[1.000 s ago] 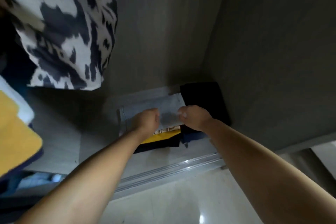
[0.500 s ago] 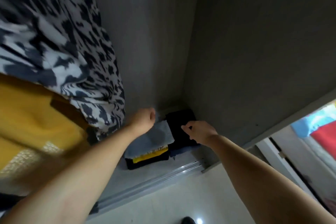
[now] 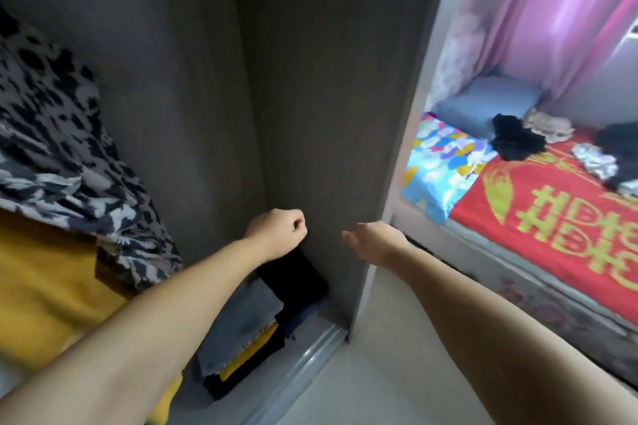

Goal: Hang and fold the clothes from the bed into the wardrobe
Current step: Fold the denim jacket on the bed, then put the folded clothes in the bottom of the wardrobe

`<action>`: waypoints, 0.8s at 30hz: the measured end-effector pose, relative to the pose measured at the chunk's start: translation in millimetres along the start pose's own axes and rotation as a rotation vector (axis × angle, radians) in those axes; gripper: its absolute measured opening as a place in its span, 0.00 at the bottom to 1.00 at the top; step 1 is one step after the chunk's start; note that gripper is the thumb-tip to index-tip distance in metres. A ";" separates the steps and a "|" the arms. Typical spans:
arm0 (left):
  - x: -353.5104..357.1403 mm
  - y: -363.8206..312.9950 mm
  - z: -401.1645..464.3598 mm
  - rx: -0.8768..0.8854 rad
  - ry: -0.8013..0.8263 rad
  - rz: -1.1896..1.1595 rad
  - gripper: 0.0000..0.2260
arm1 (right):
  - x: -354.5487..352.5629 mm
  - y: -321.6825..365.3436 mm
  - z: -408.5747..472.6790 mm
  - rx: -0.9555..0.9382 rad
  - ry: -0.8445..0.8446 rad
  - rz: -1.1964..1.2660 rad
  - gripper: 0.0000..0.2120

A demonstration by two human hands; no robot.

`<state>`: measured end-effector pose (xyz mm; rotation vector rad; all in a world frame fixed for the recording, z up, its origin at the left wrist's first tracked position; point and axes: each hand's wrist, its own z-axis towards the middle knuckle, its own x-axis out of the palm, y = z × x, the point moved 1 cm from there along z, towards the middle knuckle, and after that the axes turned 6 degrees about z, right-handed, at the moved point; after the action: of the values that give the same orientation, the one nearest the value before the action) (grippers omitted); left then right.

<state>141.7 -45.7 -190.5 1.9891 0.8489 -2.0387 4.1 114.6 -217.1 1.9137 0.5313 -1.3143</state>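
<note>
Both arms stretched forward at the open wardrobe (image 3: 328, 97), hands raised clear of the clothing. Left hand (image 3: 279, 233) curled into a loose fist, gripping nothing, held against the dark back corner of the wardrobe. Right hand (image 3: 374, 240) near it to the right, apart from it, fingers loosely bent and empty, in front of the wardrobe's side panel.

Below the left hand and forearm, on the wardrobe floor: folded stack (image 3: 248, 331), grey piece on top, yellow and black layers showing under it at the front edge. Black pile (image 3: 293, 281) just beside that stack, toward the corner, directly beneath the left wrist, with a dark blue layer peeking out underneath. Neither hand touching either pile; both well above them. Metal door track (image 3: 303, 359) running along the front of the wardrobe floor.

Hanging at far left: patterned dress (image 3: 58, 141) in black, grey and white, with a yellow garment (image 3: 45, 290) under and in front of it, touching the left forearm's side of the view.

To the right, past the wardrobe edge: bed (image 3: 538, 217) with a red cover bearing yellow characters, a colourful pillow (image 3: 445, 166) and a blue pillow (image 3: 490, 107) at its head. Loose clothes still lying on the bed, well apart from both hands: black heap (image 3: 516, 140), pale bundle (image 3: 549, 126) behind it, more dark and patterned pieces at the right edge, too blurred to tell apart. Pink curtain (image 3: 559, 14) above.
</note>
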 end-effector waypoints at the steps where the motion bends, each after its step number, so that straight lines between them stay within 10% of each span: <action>1: -0.3 -18.7 1.1 0.041 -0.004 0.012 0.07 | -9.5 -12.7 -16.3 0.032 -0.032 -0.010 0.21; 24: 127.1 -571.9 57.7 0.794 0.104 0.253 0.19 | -163.0 -467.9 -303.2 0.800 -0.236 -0.108 0.23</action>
<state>-203.6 430.0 -157.5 2.4057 -0.2744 -2.3331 -196.5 657.3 -166.6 2.3076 -0.0406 -1.9946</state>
